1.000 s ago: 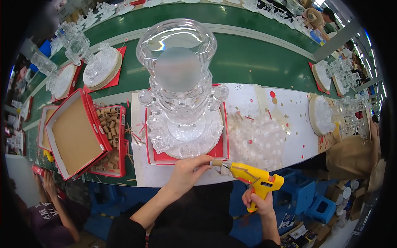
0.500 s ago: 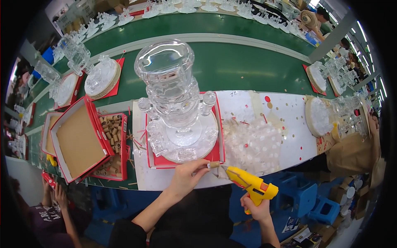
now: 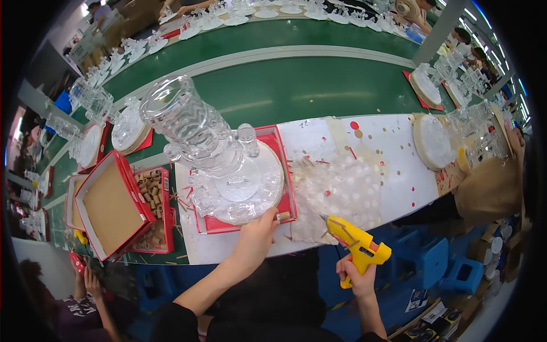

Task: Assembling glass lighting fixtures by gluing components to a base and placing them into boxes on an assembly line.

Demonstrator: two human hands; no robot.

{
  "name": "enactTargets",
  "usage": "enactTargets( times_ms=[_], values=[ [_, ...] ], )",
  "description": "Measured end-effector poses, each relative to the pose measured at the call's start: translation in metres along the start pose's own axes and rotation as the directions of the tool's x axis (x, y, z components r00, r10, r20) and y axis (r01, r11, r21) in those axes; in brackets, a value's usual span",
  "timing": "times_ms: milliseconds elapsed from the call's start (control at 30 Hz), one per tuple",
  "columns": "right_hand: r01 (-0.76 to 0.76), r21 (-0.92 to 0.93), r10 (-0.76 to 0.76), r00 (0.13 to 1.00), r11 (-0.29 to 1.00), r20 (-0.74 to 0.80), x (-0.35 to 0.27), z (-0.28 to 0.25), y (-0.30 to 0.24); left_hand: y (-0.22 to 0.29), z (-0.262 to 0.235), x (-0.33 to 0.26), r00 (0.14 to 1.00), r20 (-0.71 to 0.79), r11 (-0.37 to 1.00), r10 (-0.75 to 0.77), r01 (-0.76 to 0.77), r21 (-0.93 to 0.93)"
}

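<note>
My left hand point(image 3: 257, 238) pinches a short brown cardboard tube point(image 3: 284, 216) at the near right corner of a shallow red box point(image 3: 288, 194). Inside that box stands a tall clear tiered ornament point(image 3: 211, 139), on a round white base point(image 3: 268, 182) with small clear figures around its rim. My right hand point(image 3: 357, 277) is wrapped round the handle of a yellow hot glue gun point(image 3: 358, 244). The gun's nozzle points up and left, apart from the tube, above a glue-spotted translucent sheet point(image 3: 342, 191).
At left, red-rimmed boxes point(image 3: 117, 208) lie stacked beside a red box of cardboard tubes point(image 3: 151, 194). Similar clear ornaments stand at left point(image 3: 94, 102) and right point(image 3: 436, 142). Co-workers sit at both sides. Blue stools point(image 3: 462, 275) stand below the table at right.
My left hand has carried the tube away from the glue gun's nozzle, to the red box's corner. The nozzle now stands apart from the tube. The whole view has shifted.
</note>
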State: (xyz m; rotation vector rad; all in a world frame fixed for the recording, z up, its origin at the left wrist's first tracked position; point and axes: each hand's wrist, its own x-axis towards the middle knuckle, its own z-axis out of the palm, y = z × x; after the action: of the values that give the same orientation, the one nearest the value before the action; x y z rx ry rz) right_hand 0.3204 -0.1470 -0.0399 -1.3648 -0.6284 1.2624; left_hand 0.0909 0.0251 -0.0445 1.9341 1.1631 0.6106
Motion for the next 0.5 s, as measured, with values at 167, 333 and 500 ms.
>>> enactTargets(
  times_ms=[167,333,500],
  values=[
    [0.033,0.024,-0.031,0.998,0.999,-0.046,0.005,0.005,-0.002,0.015,-0.003,0.010,0.997,0.063,0.992,-0.050,0.043,0.117],
    [0.030,0.046,-0.028,0.999,0.999,-0.040,0.005,0.001,0.010,0.024,0.005,0.023,0.993,0.116,0.920,0.034,-0.076,0.384],
    [0.054,0.075,-0.051,0.998,0.996,-0.043,0.009,-0.004,0.017,0.025,0.005,0.032,0.977,0.210,0.906,-0.045,-0.048,0.421]
  ],
)
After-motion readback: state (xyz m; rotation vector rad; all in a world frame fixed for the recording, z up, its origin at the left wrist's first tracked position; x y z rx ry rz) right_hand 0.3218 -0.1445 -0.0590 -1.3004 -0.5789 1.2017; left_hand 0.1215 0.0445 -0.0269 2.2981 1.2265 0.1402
